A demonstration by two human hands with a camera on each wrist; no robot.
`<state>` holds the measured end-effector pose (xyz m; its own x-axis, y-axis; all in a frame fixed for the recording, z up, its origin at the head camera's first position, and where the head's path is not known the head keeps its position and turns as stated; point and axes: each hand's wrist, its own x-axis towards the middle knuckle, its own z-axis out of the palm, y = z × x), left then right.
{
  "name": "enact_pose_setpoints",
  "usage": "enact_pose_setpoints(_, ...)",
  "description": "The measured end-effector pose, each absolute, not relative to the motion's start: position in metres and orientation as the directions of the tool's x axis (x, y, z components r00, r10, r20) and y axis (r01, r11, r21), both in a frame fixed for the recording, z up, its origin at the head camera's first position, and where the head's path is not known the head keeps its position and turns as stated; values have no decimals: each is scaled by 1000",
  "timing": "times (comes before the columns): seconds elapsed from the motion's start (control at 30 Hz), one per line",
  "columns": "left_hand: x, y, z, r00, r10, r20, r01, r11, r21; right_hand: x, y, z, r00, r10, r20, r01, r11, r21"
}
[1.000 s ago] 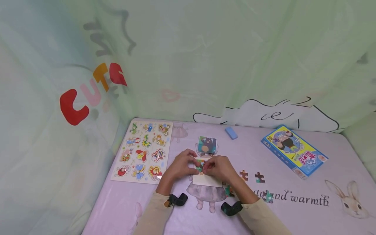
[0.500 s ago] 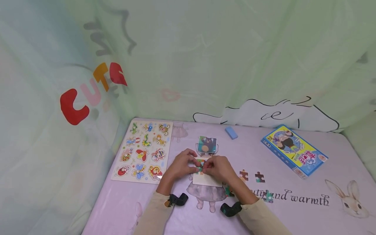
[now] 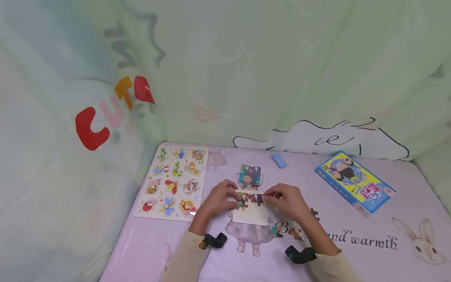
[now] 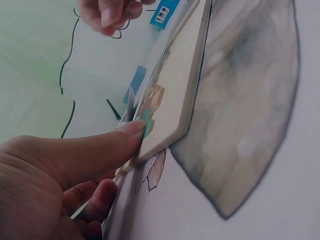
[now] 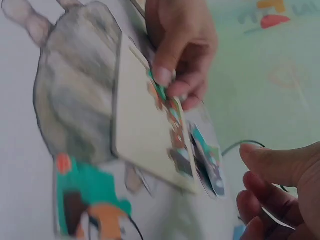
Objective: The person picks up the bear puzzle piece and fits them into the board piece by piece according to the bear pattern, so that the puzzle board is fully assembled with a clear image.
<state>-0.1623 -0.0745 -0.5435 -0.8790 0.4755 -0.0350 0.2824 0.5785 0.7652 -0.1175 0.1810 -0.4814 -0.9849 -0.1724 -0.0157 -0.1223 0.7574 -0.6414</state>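
Note:
A pale square puzzle board (image 3: 250, 217) lies on the tablecloth, with a row of joined bear jigsaw pieces (image 3: 250, 197) along its far edge. My left hand (image 3: 219, 197) holds the board's left side; in the left wrist view its thumb (image 4: 95, 154) presses a teal piece there. At the far right corner of the board hovers my right hand (image 3: 288, 201). The right wrist view shows its fingers loosely bent and apart from the board, with nothing between them. Just beyond the board lies a bear picture card (image 3: 250, 174).
Loose jigsaw pieces lie to the right: a teal one (image 3: 277, 231), an orange one (image 3: 297, 234) and a brown one (image 3: 314, 214) partly behind the right arm. A blue block (image 3: 279, 160) and a puzzle box (image 3: 356, 182) sit farther back. An insect peg puzzle (image 3: 171, 182) occupies the left.
My right hand has left the pieces on the board and moved right, fingers parted. The dark right end of the row now shows. My left hand has stayed in place.

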Motion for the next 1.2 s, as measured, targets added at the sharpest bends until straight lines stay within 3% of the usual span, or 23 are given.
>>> enact_pose_setpoints(0.6,-160,-75,-544,-875,483,-19,296,567,768,-102,249,-492,-980,-91,-178,15,856,-517)
enact_pose_setpoints(1.2,-161,-74,-542,-875,485,-17,304,575,759,-99,261,-499,-977,-32,-212,75,875,-477)
